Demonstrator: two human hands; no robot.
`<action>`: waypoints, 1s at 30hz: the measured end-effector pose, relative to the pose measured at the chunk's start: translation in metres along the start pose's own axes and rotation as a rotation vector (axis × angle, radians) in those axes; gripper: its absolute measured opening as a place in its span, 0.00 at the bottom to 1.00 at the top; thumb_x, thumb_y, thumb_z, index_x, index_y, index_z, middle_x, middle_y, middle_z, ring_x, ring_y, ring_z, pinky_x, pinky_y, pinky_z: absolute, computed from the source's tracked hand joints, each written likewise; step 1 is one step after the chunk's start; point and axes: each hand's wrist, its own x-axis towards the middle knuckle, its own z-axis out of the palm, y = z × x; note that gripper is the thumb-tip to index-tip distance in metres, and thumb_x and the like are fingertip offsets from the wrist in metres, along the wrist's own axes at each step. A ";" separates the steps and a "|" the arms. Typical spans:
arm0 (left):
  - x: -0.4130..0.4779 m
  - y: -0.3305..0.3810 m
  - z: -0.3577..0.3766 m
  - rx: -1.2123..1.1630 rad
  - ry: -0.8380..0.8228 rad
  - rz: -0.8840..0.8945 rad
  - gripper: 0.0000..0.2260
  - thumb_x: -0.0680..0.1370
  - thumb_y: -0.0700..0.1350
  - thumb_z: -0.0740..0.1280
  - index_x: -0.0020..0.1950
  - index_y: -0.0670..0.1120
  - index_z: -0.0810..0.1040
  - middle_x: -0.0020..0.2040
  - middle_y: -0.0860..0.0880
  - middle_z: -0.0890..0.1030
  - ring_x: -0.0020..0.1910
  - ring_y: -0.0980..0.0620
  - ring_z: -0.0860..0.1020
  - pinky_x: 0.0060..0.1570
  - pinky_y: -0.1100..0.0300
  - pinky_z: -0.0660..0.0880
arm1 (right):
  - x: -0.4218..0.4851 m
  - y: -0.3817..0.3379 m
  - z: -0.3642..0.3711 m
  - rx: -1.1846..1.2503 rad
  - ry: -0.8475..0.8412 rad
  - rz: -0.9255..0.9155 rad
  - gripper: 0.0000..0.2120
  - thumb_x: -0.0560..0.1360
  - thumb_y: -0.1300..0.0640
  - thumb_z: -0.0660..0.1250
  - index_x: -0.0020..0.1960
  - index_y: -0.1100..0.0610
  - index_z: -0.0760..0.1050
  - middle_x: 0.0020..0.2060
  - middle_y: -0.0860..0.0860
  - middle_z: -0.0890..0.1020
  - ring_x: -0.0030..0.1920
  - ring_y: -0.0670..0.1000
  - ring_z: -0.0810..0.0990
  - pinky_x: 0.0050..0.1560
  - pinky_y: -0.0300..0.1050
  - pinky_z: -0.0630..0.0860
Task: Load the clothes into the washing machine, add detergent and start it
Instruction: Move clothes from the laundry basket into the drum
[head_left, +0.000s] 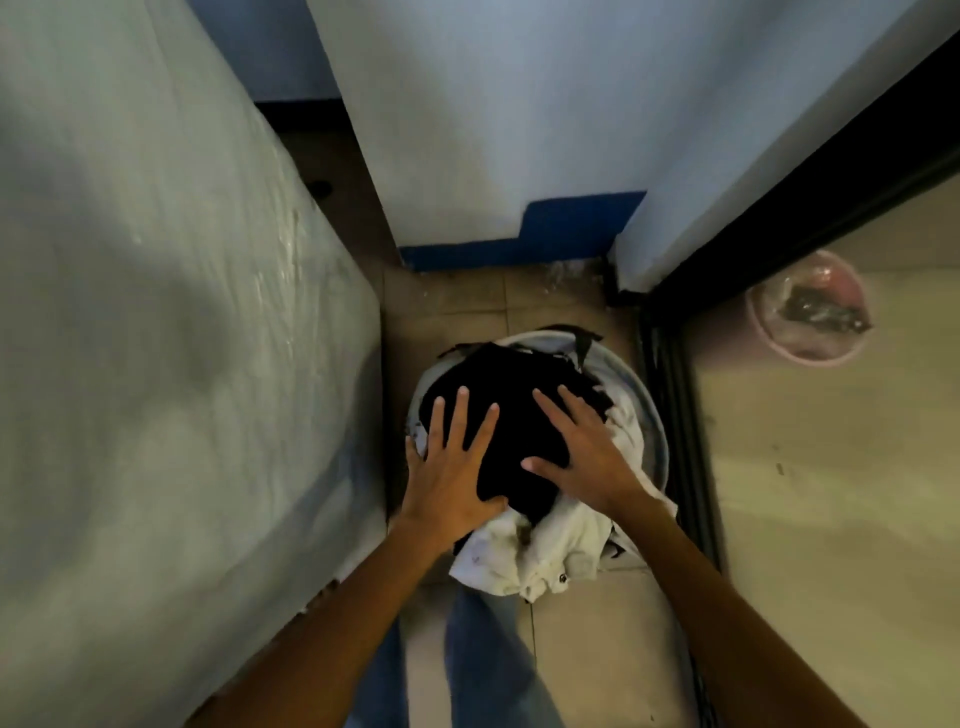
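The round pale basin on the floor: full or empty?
Full: black clothes and a white garment heap above the round pale basin.

clothes (511, 436) in basin (641, 410), hands on top

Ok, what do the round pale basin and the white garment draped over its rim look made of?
The round pale basin looks like moulded plastic, smooth with a dull sheen, though metal is possible. The white garment looks like thick woven cotton: matt, stiff folds, a stud.
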 end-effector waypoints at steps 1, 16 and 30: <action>0.007 -0.001 0.008 -0.010 -0.014 0.004 0.49 0.69 0.66 0.66 0.73 0.57 0.31 0.75 0.46 0.31 0.74 0.40 0.34 0.68 0.32 0.52 | 0.009 0.008 0.009 -0.035 -0.039 0.002 0.45 0.69 0.41 0.69 0.75 0.44 0.44 0.76 0.54 0.47 0.75 0.59 0.44 0.74 0.57 0.50; 0.056 -0.010 0.079 0.177 0.093 -0.009 0.29 0.78 0.42 0.62 0.76 0.53 0.55 0.74 0.38 0.60 0.64 0.39 0.71 0.63 0.48 0.69 | 0.060 0.010 0.064 -0.215 -0.075 0.154 0.42 0.71 0.61 0.69 0.74 0.43 0.48 0.74 0.59 0.48 0.70 0.69 0.55 0.66 0.57 0.65; 0.032 -0.025 0.030 -0.691 0.280 0.070 0.19 0.72 0.31 0.66 0.59 0.48 0.80 0.55 0.50 0.82 0.55 0.63 0.75 0.57 0.75 0.67 | 0.032 0.002 0.041 0.203 0.243 0.045 0.24 0.66 0.66 0.73 0.61 0.54 0.77 0.62 0.57 0.72 0.62 0.61 0.71 0.66 0.53 0.67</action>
